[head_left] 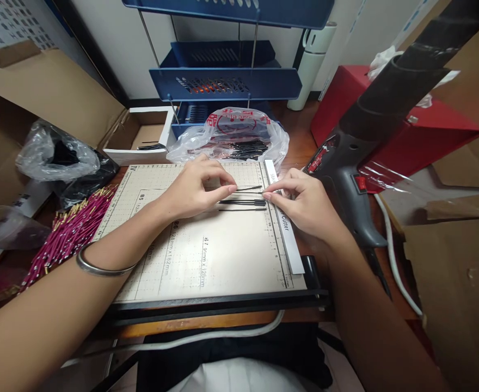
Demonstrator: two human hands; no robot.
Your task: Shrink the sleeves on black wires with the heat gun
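Note:
My left hand pinches the left end of a thin black tube over a beige paper cutter board. My right hand pinches the right end of the same tube beside the cutter's white ruler strip. Several more thin black tubes lie flat on the board just below my fingertips. A metal bangle sits on my left wrist.
A clear bag of black tubes lies behind the board. A bundle of magenta wires lies at the left. A grey heat gun with a white cord stands at the right. Cardboard boxes, a red box and a blue rack surround the desk.

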